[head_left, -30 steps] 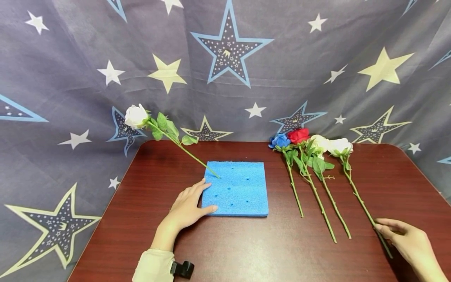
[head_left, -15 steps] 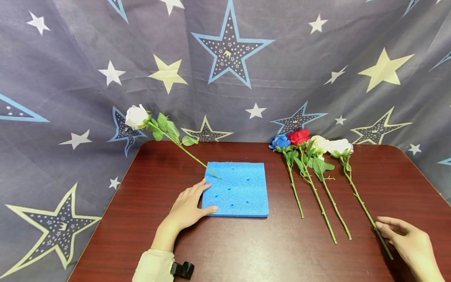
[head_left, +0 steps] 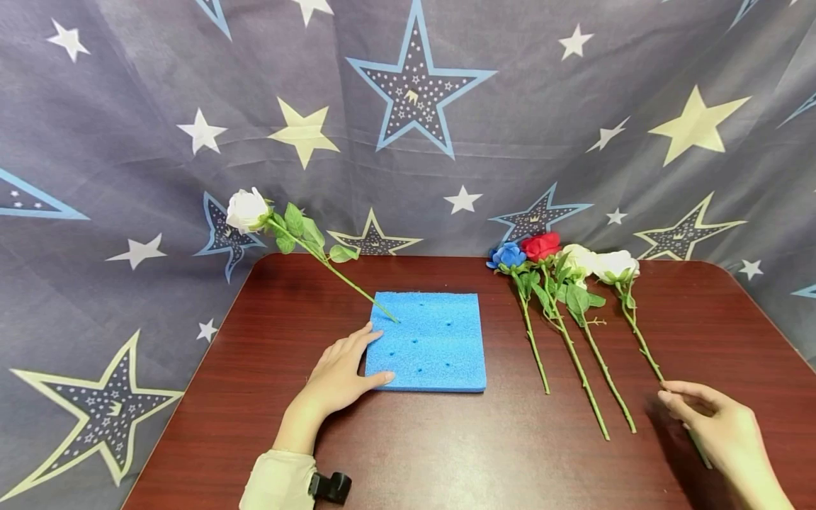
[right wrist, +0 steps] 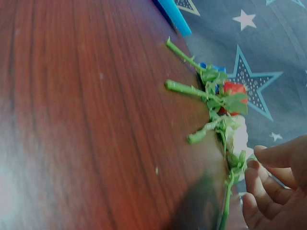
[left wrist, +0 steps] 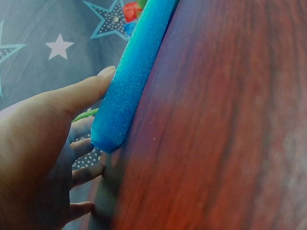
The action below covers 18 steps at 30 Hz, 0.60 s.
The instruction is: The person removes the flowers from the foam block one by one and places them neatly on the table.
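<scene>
Starry cloth [head_left: 408, 177] behind brown table [head_left: 510, 446]

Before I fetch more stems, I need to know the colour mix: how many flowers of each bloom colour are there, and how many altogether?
White or cream: 3 (planted flower in the foam block, cream flower, rightmost flower)
Blue flower: 1
Red flower: 1
Total: 5

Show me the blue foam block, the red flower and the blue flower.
Blue foam block [head_left: 435, 345]: head view, top face.
Red flower [head_left: 540, 246]: head view, petals.
Blue flower [head_left: 508, 255]: head view, petals.
</scene>
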Each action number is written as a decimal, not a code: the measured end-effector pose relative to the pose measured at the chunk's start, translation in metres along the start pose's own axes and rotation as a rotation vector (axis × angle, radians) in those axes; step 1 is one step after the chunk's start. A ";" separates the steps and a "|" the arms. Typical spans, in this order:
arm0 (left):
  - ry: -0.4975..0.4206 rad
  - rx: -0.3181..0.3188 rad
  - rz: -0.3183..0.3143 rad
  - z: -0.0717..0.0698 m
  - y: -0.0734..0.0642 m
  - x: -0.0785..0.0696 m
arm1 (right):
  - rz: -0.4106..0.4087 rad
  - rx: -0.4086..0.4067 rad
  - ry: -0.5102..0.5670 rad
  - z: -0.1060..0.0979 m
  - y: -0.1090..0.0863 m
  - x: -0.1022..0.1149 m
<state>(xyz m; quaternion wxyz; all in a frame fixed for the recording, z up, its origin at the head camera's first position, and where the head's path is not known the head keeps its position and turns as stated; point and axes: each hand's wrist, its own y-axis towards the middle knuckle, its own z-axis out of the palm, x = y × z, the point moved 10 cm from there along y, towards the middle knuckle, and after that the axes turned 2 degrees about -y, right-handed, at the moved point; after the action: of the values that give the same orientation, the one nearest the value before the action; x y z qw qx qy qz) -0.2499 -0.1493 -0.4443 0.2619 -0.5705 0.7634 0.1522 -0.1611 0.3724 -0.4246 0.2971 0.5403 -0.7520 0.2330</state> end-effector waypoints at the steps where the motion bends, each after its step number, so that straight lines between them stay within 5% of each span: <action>1: 0.000 0.000 0.000 0.000 0.000 0.000 | -0.022 -0.001 -0.001 0.001 0.000 0.004; 18: 0.002 0.002 0.003 -0.001 0.000 -0.002 | -0.216 -0.002 0.052 0.021 -0.003 0.059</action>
<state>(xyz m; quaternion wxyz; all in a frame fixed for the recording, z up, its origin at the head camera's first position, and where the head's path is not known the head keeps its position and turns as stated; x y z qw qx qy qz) -0.2495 -0.1481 -0.4427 0.2615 -0.5690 0.7648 0.1514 -0.1764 0.3179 -0.3980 0.3403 0.6117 -0.6817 0.2129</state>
